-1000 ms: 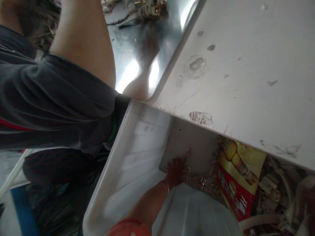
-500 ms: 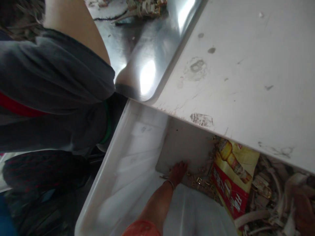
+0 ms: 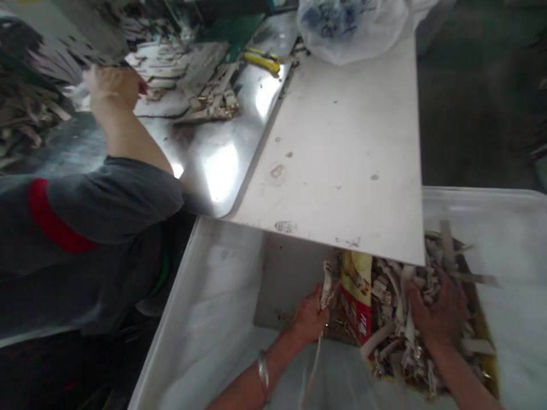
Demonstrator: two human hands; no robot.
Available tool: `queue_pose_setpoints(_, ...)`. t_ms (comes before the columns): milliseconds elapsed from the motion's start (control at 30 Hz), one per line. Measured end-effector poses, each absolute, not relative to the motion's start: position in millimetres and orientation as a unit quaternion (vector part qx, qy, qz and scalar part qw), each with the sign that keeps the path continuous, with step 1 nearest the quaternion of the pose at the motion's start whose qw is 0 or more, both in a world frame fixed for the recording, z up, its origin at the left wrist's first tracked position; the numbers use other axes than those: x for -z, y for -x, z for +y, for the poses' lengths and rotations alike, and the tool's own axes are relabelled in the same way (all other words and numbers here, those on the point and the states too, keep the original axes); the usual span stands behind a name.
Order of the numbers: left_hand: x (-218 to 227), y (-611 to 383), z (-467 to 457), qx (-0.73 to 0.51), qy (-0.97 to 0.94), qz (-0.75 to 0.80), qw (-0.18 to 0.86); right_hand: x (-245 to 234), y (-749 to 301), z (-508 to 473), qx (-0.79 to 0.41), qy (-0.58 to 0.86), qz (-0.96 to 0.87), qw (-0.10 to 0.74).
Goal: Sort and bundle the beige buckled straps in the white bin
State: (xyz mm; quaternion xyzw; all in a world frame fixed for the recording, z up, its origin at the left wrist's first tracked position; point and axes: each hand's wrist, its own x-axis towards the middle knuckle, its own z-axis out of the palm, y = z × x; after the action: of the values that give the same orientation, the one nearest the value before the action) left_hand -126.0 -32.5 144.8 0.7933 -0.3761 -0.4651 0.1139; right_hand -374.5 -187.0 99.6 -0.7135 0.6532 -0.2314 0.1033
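Our left hand [image 3: 311,316] grips some strips [image 3: 327,285], running near-to-far; the strip pile [image 3: 388,313] lies rightward in the box [image 3: 358,296] — under our spread right hand [image 3: 442,310], hold unclear.

Yellow tool [image 3: 262,60] on metal surface [image 3: 200,145]

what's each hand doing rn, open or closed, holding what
Left hand: closed, holding pale strips.
Right hand: down on the strip pile; blur and clutter hide whether it grips anything.
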Motion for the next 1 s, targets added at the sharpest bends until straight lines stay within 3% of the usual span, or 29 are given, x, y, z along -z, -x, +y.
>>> queue_pose_setpoints(133, -232.1, 177.0, -63.8, 0.537, -0.695, -0.37, 0.302, -106.4, 369.6, -186.5, 0.241, 0.696, 0.668, 0.107)
queue_pose_setpoints(233, -256.3, 222.8, -94.3, 0.536, -0.684, -0.354, 0.345, -112.5, 371.7, -185.5, 0.244, 0.693, 0.666, 0.128)
queue_pose_setpoints(333, -244.9, 261.2, -123.3, 0.458, -0.747, -0.4, 0.27, -116.7, 381.5, -187.4, 0.241, 0.69, 0.656, 0.186)
queue_pose_setpoints(433, -225.8, 285.8, -135.4, 0.37, -0.797, -0.452, 0.154, -119.5, 398.5, -192.8, 0.269, 0.662, 0.623, 0.316)
queue_pose_setpoints(567, -213.7, 300.7, -124.5, 0.283, -0.807, -0.502, 0.129, -131.1, 423.1, -200.3, 0.342, 0.573, 0.57, 0.479)
queue_pose_setpoints(700, -199.0, 297.2, -117.2, 0.188, -0.778, -0.583, 0.136, -150.8, 444.4, -201.3, 0.355, 0.566, 0.596, 0.446)
queue_pose_setpoints(1000, -162.4, 288.1, -121.2, 0.197, -0.785, -0.567, 0.151, -165.4, 471.8, -160.3, 0.278, 0.494, 0.735, 0.372)
